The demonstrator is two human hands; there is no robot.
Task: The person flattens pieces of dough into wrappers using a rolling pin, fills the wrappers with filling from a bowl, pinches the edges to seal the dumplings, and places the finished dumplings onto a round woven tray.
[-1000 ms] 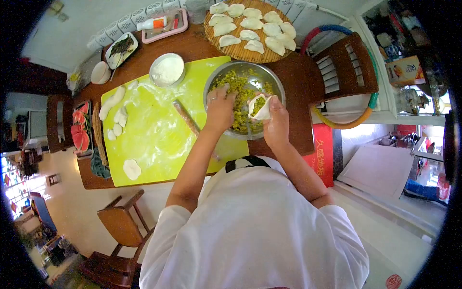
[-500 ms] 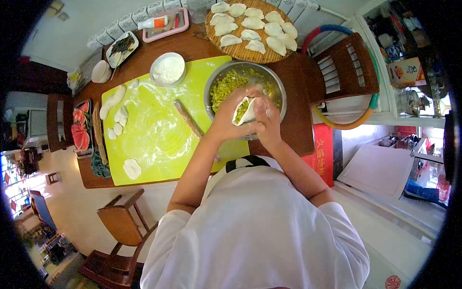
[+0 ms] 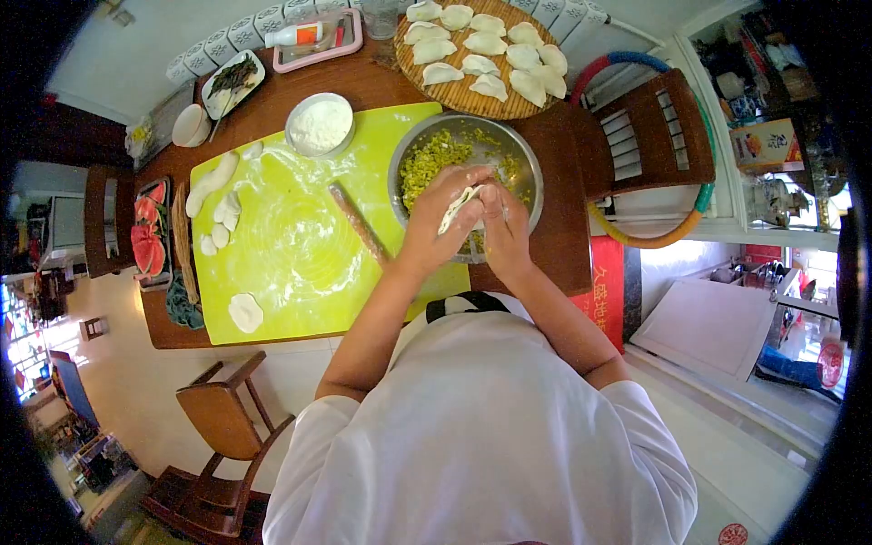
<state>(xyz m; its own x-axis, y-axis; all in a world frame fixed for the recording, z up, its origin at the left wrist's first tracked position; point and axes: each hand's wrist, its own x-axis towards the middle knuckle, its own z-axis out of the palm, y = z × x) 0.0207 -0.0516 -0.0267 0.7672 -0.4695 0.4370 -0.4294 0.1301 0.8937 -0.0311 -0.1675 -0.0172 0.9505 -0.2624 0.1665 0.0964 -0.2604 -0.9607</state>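
Observation:
Over the near side of a metal bowl (image 3: 536, 195) of green and yellow filling (image 3: 440, 159), both of my hands are closed on one dumpling (image 3: 459, 208). My left hand (image 3: 434, 222) wraps its left side and my right hand (image 3: 505, 227) presses on its right side. Its pale edge shows as a narrow strip between my fingers; the rest is hidden. A speckled rolling pin (image 3: 357, 221) lies on the yellow-green mat (image 3: 291, 245), partly under my left forearm. One flat dough wrapper (image 3: 245, 312) rests near the mat's front left corner.
Several dumplings cover a round woven tray (image 3: 463, 91) at the back. A bowl of flour (image 3: 320, 124) stands at the mat's rear edge. Dough pieces (image 3: 227, 211) lie on the left of the mat, with watermelon slices (image 3: 149, 236) beyond. A wooden chair (image 3: 649, 136) stands right of the table.
My left hand has left the filling and joined my right hand around the wrapper. The wrapper was open with filling showing; now its edges are pressed together. The view has shifted slightly.

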